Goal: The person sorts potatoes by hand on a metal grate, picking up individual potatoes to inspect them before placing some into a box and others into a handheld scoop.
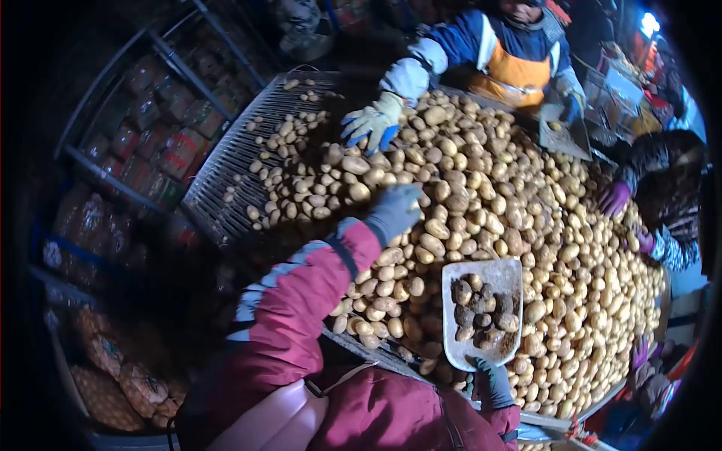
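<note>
seemingly picking over potatoes point(519, 218) spread mostly from twelve to five o'clock: reaching left hand point(395, 212) among them, cannot tell if grasping; clasping scoop point(492, 275) at four with right hand point(493, 382); next, keep scoop level.

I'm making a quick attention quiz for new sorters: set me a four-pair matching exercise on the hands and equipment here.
Column one
1. Left hand
2. Right hand
3. Scoop
4. Slatted deck

Column two
A. Carrying dark, dirty lumps and paler ones
B. Reaching over the potatoes without a tool
C. At the picture's left side of the heap, with bare stretches showing
D. Gripping a tool at its near end

Right pairs: 1-B, 2-D, 3-A, 4-C
</note>
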Motion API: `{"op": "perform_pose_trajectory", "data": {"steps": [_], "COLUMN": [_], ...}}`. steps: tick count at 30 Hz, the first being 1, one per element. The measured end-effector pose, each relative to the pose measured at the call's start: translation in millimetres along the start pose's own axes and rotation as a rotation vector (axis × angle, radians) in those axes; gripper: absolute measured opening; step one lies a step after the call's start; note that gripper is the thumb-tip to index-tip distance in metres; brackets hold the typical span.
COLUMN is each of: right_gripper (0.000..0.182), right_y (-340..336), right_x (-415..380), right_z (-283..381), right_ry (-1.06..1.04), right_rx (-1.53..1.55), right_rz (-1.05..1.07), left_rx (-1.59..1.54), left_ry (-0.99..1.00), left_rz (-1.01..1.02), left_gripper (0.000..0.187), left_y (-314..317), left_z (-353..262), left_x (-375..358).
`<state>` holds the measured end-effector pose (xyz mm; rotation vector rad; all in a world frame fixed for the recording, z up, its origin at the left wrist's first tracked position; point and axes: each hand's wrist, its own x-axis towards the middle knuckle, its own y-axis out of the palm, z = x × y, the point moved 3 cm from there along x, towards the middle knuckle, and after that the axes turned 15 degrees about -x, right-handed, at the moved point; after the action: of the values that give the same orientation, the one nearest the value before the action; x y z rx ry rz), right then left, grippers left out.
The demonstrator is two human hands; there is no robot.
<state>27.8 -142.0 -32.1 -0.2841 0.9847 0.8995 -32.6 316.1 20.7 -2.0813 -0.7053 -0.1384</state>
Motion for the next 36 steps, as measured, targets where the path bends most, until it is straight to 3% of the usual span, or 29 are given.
{"op": "perform_pose_trajectory", "data": {"steps": [1,3,5,11,14,15,16,17,18,19,20,21,22,23,25,27,30,33,35,36], "right_gripper": [0.027,0.033,0.031,0.027,0.025,0.025,0.022,0.022,0.027,0.032,0.026,0.023,0.024,0.026,0.027,0.03,0.032,0.03,0.028,0.027], "right_y": [-2.5,-9.0,-8.1,-14.2,-15.9,-16.2,-12.9,-13.2,-15.6,-19.5,-26.4,-25.3,-30.2,-32.4,-35.0,-35.6,-27.6,-18.7,-11.9,-10.5], "right_x": [2.6,11.4,8.5,18.9,22.3,24.2,18.4,19.9,22.8,27.5,50.7,43.8,49.6,56.4,60.9,64.3,43.9,33.8,28.0,34.3], "right_z": [-4.6,-12.4,-8.2,-14.1,-11.0,-9.8,-4.9,-3.1,-3.8,-7.1,-21.0,-17.9,-23.5,-23.9,-26.6,-28.3,-17.1,-14.9,-11.2,-14.2], "right_ry": [-0.036,-0.032,-0.05,-0.016,-0.13,-0.158,-0.149,-0.157,-0.193,-0.226,-0.228,-0.112,-0.12,-0.137,-0.137,-0.139,-0.167,-0.18,-0.158,-0.148], "right_rx": [0.03,-0.009,-0.062,0.026,-0.012,-0.019,0.006,-0.005,-0.133,-0.262,-0.211,-0.132,-0.154,-0.173,-0.175,-0.163,-0.154,-0.112,-0.105,-0.113], "right_rz": [0.029,0.081,0.05,0.052,0.068,0.069,0.076,0.093,0.073,0.054,0.071,0.126,0.108,0.091,0.109,0.112,0.106,0.089,0.054,0.03], "left_rx": [0.036,0.311,0.214,0.161,-0.072,-0.164,-0.07,-0.275,0.001,-0.353,0.08,-0.068,0.042,0.072,0.279,0.173,0.227,0.067,0.192,0.104], "left_ry": [-0.103,0.007,-0.071,-0.018,-0.291,-0.309,-0.225,-0.386,-0.225,-0.48,-0.313,-0.07,-0.126,-0.196,-0.449,-0.624,-0.552,-0.539,-0.587,-0.627], "left_rz": [0.066,0.18,0.152,0.088,-0.088,-0.182,-0.253,-0.445,-0.569,-0.774,-0.818,-1.036,-1.116,-1.047,-0.517,-0.559,-0.842,-0.71,-0.376,-0.438], "left_gripper": [0.042,0.043,0.044,0.044,0.049,0.051,0.053,0.055,0.058,0.062,0.064,0.063,0.061,0.061,0.066,0.074,0.068,0.059,0.055,0.053], "left_y": [9.3,21.0,26.4,-1.5,-54.7,-71.0,-113.9,-162.3,-208.8,-259.5,-312.5,-351.9,-368.5,-372.0,-359.4,-339.8,-360.6,-371.0,-326.2,-302.1], "left_z": [-7.9,-23.8,-29.4,-44.6,-51.9,-20.3,-23.9,-56.3,-7.0,-69.0,-81.4,-76.3,-123.7,-135.7,-75.2,-40.5,-74.4,-16.3,2.9,-22.8], "left_x": [-5.2,-25.5,-41.7,-87.1,-106.4,-115.0,-117.7,-115.2,-119.4,-113.3,-117.4,-122.3,-125.7,-132.6,-164.3,-189.9,-186.8,-190.2,-195.4,-191.0]}}
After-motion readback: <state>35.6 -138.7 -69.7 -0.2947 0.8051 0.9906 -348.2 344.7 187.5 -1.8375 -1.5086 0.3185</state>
